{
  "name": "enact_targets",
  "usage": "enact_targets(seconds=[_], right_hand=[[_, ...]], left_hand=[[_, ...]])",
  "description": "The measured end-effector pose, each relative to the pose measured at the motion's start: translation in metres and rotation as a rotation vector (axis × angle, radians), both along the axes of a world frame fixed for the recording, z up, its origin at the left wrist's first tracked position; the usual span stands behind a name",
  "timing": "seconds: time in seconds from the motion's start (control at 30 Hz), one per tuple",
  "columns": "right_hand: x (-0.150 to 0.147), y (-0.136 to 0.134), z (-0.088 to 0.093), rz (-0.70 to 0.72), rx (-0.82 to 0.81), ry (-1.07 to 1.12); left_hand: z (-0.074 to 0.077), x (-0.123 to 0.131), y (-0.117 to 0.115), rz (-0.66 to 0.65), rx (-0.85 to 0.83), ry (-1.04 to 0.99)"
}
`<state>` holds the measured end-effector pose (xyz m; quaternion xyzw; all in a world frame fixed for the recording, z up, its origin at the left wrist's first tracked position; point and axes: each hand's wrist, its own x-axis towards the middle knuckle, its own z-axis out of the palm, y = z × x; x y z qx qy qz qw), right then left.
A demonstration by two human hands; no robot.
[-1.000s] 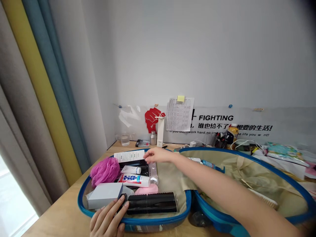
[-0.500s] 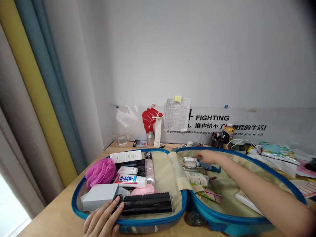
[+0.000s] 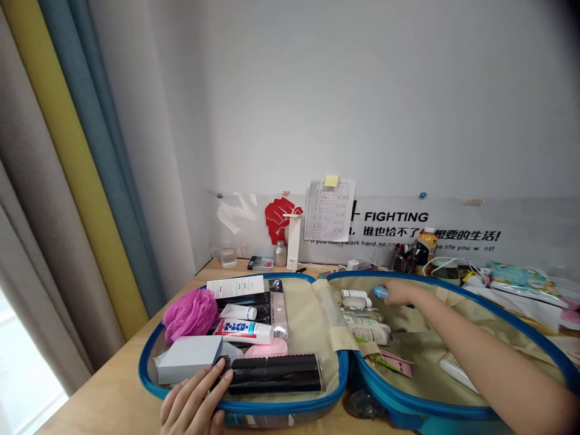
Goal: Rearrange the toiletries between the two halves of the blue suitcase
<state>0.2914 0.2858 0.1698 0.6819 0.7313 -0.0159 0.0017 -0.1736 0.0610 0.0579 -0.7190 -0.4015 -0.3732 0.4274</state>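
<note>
A: Nearest us, the left hand (image 3: 193, 399) lies over the rim of the open bag (image 3: 290, 403), on the bench (image 3: 99, 393). Fingers?

B: Stretched out, slightly parted, the tips at the end of the black case (image 3: 274, 373). Whether they press on it, I can't tell.

A: Just beside that, a white box (image 3: 189, 361), and beyond the case a toothpaste tube (image 3: 247, 331) lying on its side.

B: Then the bright pink bath puff (image 3: 190, 314), in the far left corner of that half!

A: Over to the other half: a pink-and-green packet (image 3: 395, 362) near the hinge, and a clear bottle (image 3: 368, 332) lying behind it.

B: And here's the right hand (image 3: 401, 293), fingers closed on a blue bottle (image 3: 381, 292)! One end pokes out towards the hinge, the rest hidden by the hand.

A: Where's that bottle exactly?

B: At the far side of the right half, just beside two small white tubes (image 3: 356, 298).

A: Furthest back, a yellow bottle (image 3: 426, 243) stands before the wall banner (image 3: 396, 216).
</note>
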Motion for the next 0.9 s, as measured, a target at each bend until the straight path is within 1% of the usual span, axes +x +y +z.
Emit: enact_targets(seconds=[0.07,0.13,0.2,0.27,0.33,0.4,0.5,0.57,0.63,0.73,0.9], right_hand=[[-0.006,-0.005,0.024,-0.004,0.052,0.011],[-0.023,-0.012,0.045,0.035,0.094,0.036],[-0.052,-0.023,0.06,0.121,0.121,0.08],[-0.092,-0.038,0.067,0.257,0.108,0.131],[-0.138,-0.051,0.064,0.447,0.04,0.167],[-0.184,-0.061,0.056,0.611,-0.005,0.137],[-0.245,-0.066,0.041,0.739,-0.046,0.066],[-0.276,-0.064,0.033,0.783,-0.051,0.052],[-0.299,-0.062,0.027,0.829,-0.056,0.043],[-0.323,-0.06,0.019,0.9,-0.074,0.025],[-0.346,-0.063,0.003,1.0,-0.113,0.016]], left_hand=[[-0.001,0.0,0.0,0.007,-0.019,-0.002],[-0.002,0.0,-0.001,0.007,-0.019,-0.005],[-0.001,0.0,-0.001,0.005,-0.007,-0.014],[0.001,0.001,-0.001,0.005,-0.003,-0.023],[0.004,0.002,-0.002,0.008,-0.011,-0.025],[0.005,0.003,-0.002,0.004,-0.013,-0.018],[0.006,0.003,-0.003,0.0,-0.002,-0.006],[0.006,0.003,-0.002,0.003,0.006,-0.001],[0.006,0.002,-0.002,0.01,0.0,0.003],[0.005,0.001,-0.001,0.012,-0.005,-0.001],[0.001,0.0,-0.001,0.007,-0.011,-0.014]])
